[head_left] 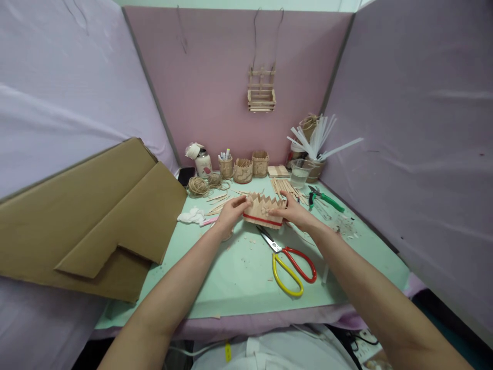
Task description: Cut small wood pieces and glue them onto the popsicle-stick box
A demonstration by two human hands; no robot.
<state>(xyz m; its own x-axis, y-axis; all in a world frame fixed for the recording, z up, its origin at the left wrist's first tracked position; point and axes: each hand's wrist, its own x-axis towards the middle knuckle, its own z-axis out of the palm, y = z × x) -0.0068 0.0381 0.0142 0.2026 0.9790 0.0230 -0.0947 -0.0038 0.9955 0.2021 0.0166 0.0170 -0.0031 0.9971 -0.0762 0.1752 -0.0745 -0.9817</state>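
Between my two hands is a small basket-like holder of pale wooden sticks (256, 210), with a zigzag top edge and a red band near its base. My left hand (234, 211) grips its left end, fingers closed on the rim. On its right end, my right hand (293, 210) is closed with the thumb across the front face, near a small pale bow-like ornament. The holder appears raised a little and tilted. Just below it on the table lie scissors (276, 247) with one red and one yellow handle, blades pointing toward the holder.
A large cardboard sheet (96, 205) covers the left side. Twine balls (198, 187), stick cups (243, 171), loose sticks (287, 188), a plastic cup of liquid (299, 176) and white glue sticks (318, 136) stand behind. Green-handled pliers (331, 201) lie right. A stick swing (262, 97) hangs behind.
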